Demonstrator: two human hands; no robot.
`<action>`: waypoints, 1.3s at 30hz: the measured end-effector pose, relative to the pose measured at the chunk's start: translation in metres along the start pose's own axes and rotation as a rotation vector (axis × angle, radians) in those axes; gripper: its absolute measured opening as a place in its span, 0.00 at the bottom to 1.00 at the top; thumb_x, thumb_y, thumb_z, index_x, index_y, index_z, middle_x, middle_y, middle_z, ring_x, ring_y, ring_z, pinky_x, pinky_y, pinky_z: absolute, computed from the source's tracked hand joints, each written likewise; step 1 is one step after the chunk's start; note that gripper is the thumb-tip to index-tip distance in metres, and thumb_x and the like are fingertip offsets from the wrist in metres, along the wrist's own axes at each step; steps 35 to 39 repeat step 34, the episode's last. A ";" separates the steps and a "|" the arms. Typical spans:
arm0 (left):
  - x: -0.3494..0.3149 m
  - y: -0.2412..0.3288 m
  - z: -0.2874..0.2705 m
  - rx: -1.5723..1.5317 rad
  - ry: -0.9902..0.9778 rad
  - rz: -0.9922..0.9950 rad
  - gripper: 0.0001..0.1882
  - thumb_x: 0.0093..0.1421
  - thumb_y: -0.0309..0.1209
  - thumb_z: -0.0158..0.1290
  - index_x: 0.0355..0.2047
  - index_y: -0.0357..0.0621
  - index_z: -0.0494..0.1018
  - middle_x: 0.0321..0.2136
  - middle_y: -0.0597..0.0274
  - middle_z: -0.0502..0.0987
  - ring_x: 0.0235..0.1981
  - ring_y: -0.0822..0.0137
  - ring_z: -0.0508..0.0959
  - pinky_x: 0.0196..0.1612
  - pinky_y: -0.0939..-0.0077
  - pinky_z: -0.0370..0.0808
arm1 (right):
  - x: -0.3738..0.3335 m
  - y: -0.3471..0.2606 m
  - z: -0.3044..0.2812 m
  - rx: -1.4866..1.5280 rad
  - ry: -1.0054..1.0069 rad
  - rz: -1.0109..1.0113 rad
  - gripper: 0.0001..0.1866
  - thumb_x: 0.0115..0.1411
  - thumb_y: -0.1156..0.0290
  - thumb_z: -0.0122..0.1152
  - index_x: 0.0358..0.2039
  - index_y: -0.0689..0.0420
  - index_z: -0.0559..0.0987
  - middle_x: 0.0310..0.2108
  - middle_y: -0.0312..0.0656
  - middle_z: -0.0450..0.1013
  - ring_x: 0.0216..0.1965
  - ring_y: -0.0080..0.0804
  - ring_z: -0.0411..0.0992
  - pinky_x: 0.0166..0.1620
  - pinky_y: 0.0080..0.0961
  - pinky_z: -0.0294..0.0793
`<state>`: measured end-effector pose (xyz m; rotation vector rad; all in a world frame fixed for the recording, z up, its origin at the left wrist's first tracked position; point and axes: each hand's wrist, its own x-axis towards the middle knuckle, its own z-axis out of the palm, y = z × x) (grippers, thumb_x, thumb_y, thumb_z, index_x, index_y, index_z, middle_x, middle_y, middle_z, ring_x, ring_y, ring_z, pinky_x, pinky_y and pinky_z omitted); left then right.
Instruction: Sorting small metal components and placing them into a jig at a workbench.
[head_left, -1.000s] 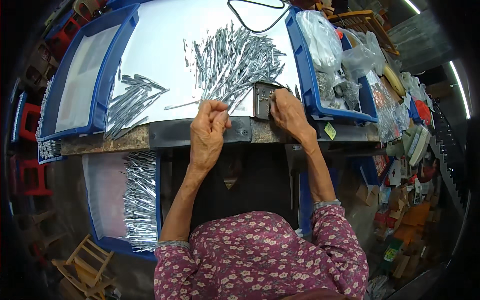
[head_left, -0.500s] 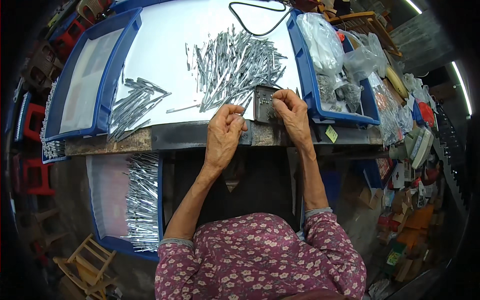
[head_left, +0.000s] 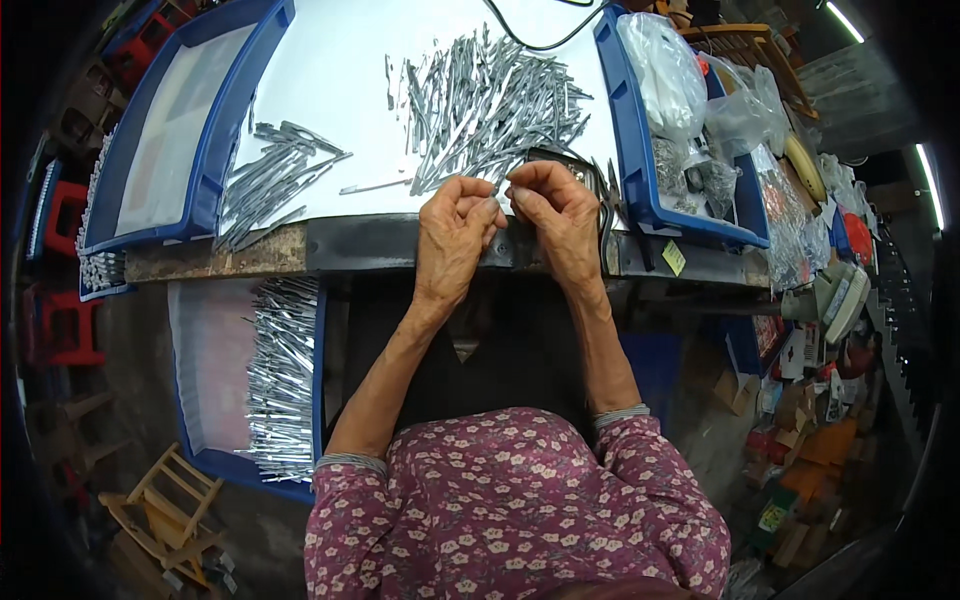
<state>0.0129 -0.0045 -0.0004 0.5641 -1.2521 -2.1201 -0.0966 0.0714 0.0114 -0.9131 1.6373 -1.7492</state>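
My left hand (head_left: 452,240) is closed, thumb and fingers pinching a slim grey metal piece (head_left: 498,188) whose tip barely shows. Right beside it, my right hand (head_left: 562,225) is closed in a pinch, fingertips almost touching the left ones; whatever it holds is too small to make out. Both hands hover over the table's front edge. Behind my right hand, a small dark tray (head_left: 545,154) is mostly hidden. A big pile of slim grey metal pieces (head_left: 490,110) lies beyond my hands on the white surface, with a smaller pile (head_left: 275,185) to the left.
Blue trays stand at the left (head_left: 215,130) and right (head_left: 630,130), the right one holding plastic bags (head_left: 660,80). Pliers (head_left: 613,190) lie near my right hand. A black cable (head_left: 530,45) curves at the back. Below the table, another blue tray (head_left: 210,455) holds metal pieces (head_left: 285,390).
My right hand has moved left from the small dark tray to meet my left hand, and now covers most of that tray. The view has shifted slightly.
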 end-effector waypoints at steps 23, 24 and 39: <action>-0.002 -0.002 -0.002 0.064 0.044 0.024 0.04 0.55 0.21 0.46 0.32 0.36 0.65 0.19 0.65 0.71 0.18 0.81 0.67 0.21 0.90 0.64 | -0.005 -0.006 0.010 -0.102 0.050 -0.053 0.09 0.53 0.79 0.52 0.36 0.63 0.73 0.27 0.33 0.69 0.26 0.14 0.66 0.30 0.10 0.65; -0.001 -0.005 -0.003 0.054 0.054 0.017 0.04 0.55 0.21 0.46 0.32 0.36 0.65 0.19 0.65 0.71 0.18 0.81 0.67 0.21 0.90 0.63 | -0.006 -0.005 0.009 -0.082 0.050 -0.008 0.11 0.53 0.79 0.52 0.38 0.64 0.73 0.27 0.34 0.70 0.26 0.14 0.65 0.29 0.10 0.64; 0.001 -0.004 0.001 0.078 0.031 0.006 0.07 0.56 0.25 0.48 0.34 0.35 0.65 0.20 0.62 0.72 0.16 0.81 0.64 0.19 0.90 0.60 | -0.007 0.007 -0.005 0.202 0.012 0.099 0.10 0.55 0.77 0.50 0.37 0.67 0.72 0.26 0.36 0.69 0.26 0.17 0.64 0.30 0.13 0.63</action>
